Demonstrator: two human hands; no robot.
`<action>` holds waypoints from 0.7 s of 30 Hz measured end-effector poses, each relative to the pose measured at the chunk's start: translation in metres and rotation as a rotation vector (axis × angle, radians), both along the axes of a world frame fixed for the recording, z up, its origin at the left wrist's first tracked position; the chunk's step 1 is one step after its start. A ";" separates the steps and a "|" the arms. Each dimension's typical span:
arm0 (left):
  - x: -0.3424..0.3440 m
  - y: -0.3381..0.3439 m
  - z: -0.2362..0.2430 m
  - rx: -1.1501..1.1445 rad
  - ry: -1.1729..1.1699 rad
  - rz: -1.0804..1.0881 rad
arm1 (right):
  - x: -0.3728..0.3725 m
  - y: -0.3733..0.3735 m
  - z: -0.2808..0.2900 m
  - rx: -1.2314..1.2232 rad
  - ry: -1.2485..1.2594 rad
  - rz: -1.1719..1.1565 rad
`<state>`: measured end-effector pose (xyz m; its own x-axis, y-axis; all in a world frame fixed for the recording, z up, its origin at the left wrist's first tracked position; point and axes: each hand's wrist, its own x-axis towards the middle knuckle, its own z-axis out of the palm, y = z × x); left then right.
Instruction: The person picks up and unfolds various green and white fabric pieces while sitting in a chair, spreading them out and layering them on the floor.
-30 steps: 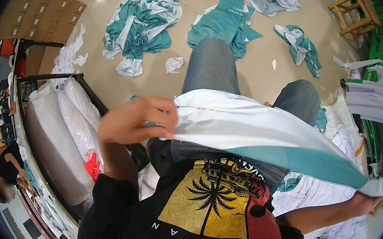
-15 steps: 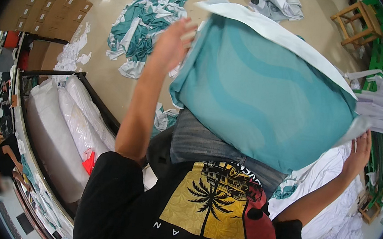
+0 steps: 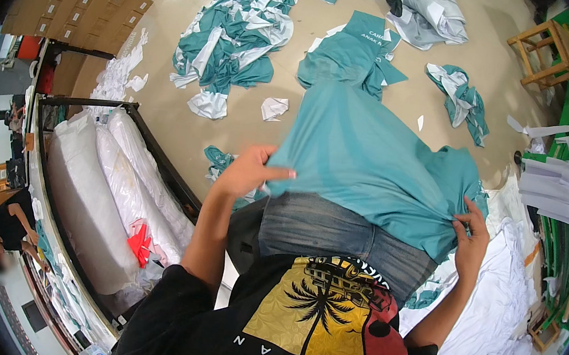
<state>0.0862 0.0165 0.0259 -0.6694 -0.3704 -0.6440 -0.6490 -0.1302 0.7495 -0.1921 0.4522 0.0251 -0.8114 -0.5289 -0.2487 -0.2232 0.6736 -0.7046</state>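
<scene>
A teal cloth with a faint wavy pattern lies draped over my jeans-covered lap, its far part hanging towards the floor. At its left edge my left hand grips the fabric, thumb on top and the other fingers partly hidden. On the near right side my right hand pinches the cloth between thumb and fingers, gathering folds. Beyond the lap lies teal fabric with white lettering; whether it joins the cloth in my hands I cannot tell.
Teal and white fabric is heaped on the floor ahead, with a smaller bundle right. Wrapped white rolls and stacked cartons stand left. White cloth, a wooden stool and green frames are right. Another person works far left.
The cloth, spread and lifted with its white back edge showing, has come down over my lap. My left hand has lowered; my right hand has moved left and inward.
</scene>
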 end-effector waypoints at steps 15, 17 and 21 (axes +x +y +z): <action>-0.016 0.042 0.038 -0.524 -0.250 -0.846 | 0.028 -0.002 0.009 0.122 0.059 0.111; -0.041 0.060 0.065 -0.590 -0.288 -0.866 | 0.055 -0.044 0.012 0.412 0.064 0.113; -0.073 0.096 0.065 -0.927 0.333 -0.713 | 0.078 -0.088 0.014 0.615 0.196 0.160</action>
<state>0.0130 0.1124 0.0914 -0.9928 -0.0809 -0.0880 -0.1147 0.8509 0.5126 -0.1140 0.3646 0.0391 -0.7959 -0.4554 -0.3990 -0.4385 0.8879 -0.1387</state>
